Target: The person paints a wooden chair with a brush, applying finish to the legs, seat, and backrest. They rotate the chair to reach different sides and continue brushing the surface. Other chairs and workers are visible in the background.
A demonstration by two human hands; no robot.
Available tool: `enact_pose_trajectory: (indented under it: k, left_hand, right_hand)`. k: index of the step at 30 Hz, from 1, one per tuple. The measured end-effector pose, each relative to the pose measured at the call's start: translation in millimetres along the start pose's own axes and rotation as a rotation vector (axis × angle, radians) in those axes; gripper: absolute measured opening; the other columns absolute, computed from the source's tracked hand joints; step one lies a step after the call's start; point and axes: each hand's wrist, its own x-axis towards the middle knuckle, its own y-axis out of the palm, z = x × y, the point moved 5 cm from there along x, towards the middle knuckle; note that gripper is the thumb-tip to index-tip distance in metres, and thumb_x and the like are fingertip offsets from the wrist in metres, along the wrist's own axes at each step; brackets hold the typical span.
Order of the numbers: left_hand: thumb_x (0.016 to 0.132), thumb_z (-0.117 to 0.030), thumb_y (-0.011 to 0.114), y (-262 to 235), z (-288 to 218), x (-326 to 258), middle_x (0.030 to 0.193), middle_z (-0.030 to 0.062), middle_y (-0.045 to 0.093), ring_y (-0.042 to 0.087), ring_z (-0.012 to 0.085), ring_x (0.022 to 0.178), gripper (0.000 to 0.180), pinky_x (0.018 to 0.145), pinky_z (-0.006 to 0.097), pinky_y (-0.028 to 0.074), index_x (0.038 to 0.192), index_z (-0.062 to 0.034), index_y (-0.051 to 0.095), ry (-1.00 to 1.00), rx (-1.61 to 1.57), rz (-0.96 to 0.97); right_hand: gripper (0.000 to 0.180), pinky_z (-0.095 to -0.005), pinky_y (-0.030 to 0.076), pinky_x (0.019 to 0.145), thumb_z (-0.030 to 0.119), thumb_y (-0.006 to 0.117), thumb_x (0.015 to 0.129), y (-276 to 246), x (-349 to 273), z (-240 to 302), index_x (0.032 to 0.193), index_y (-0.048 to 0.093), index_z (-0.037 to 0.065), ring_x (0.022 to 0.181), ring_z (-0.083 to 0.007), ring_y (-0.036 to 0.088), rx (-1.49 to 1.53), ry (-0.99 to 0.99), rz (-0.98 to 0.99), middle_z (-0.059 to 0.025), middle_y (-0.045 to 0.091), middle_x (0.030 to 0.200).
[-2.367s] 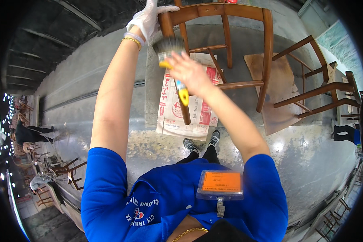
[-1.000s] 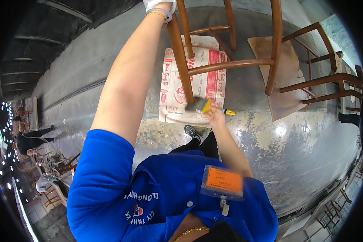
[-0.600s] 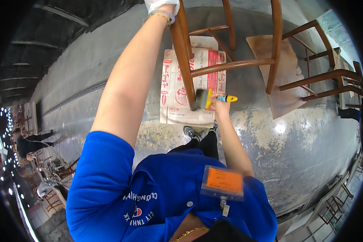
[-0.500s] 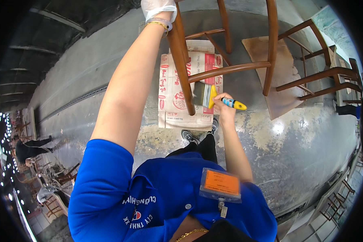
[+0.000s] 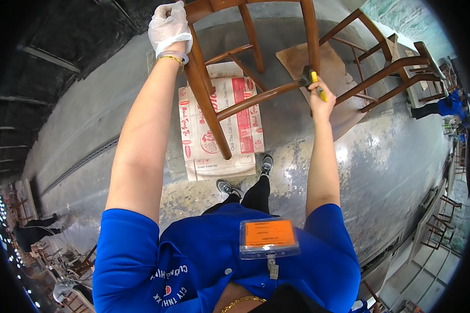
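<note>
I see my left hand (image 5: 169,27), in a white glove, closed around the top of a leg of the brown varnished wooden chair frame (image 5: 256,99), far and to the left. My right hand (image 5: 321,99) is bare and closed around a yellow-handled paintbrush (image 5: 312,79), whose bristle end sits against the chair's cross rail where that rail meets the right leg. The chair is tipped, its near leg ending just above a flattened white cardboard sheet with red printed panels (image 5: 219,125) that lies on the grey, stained concrete floor (image 5: 391,167).

To the right, a second brown wooden chair frame (image 5: 386,68) stands close beside the one I hold, over a plain tan board (image 5: 324,68); the gap between the two chairs is narrow. Open floor runs along the near right, out to a raised edge where more chair frames (image 5: 444,219) are stacked. On the left the floor ends at a long straight step.

Near me, an orange rectangular badge in a clear sleeve (image 5: 269,237) hangs on my blue shirt. My black-and-white shoes (image 5: 245,177) stand at the near edge of the cardboard.
</note>
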Motion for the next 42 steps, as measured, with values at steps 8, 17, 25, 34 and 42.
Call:
enact_pose_trajectory:
  k: [8,17,25,34,42]
  left_hand:
    - [0.088,-0.033,0.079,-1,-2,5,0.075,0.0029,0.068,0.059,0.0118,0.071,0.027,0.07,0.03,0.05,0.091,-0.0065,0.074,0.16,0.237,-0.065]
    - [0.087,-0.02,0.083,0,6,2,0.075,-0.0074,0.06,0.049,0.0039,0.071,0.014,0.066,0.023,0.043,0.086,-0.0103,0.074,0.097,0.084,-0.04]
    - [0.09,-0.015,0.081,-2,9,4,0.081,-0.0084,0.06,0.049,0.0027,0.075,0.011,0.071,0.02,0.043,0.089,-0.0085,0.073,0.104,0.01,-0.034]
    - [0.092,-0.016,0.081,-7,8,-1,0.086,-0.0072,0.065,0.054,0.0024,0.079,0.011,0.074,0.019,0.045,0.092,-0.0079,0.074,0.121,0.031,-0.04]
    - [0.091,-0.014,0.082,-10,8,-6,0.09,-0.0052,0.069,0.058,0.0033,0.084,0.011,0.079,0.022,0.048,0.093,-0.0068,0.074,0.127,0.031,-0.056]
  right_hand:
    - [0.013,-0.0285,0.052,0.079,0.0,0.077,0.083,51,-3,80,0.082,0.069,0.009,0.083,-0.0105,0.063,0.798,0.379,0.514,0.0024,0.066,0.085]
    - [0.023,-0.0453,0.058,0.083,0.001,0.069,0.094,33,197,25,0.113,0.057,0.007,0.099,-0.0256,0.068,1.287,0.438,0.01,-0.0097,0.066,0.107]
    - [0.022,-0.0345,0.057,0.065,0.003,0.072,0.091,-45,-29,-247,0.111,0.062,0.008,0.083,-0.0202,0.068,0.25,0.958,-0.166,-0.0078,0.069,0.103]
    - [0.016,-0.0344,0.061,0.062,-0.001,0.072,0.088,8,214,-17,0.101,0.065,0.005,0.075,-0.0182,0.068,1.131,0.455,0.209,-0.0065,0.067,0.092]
    - [0.03,-0.0532,0.051,0.102,0.004,0.066,0.097,-13,79,-134,0.123,0.052,0.01,0.122,-0.0292,0.061,1.231,0.888,0.068,-0.0103,0.062,0.126]
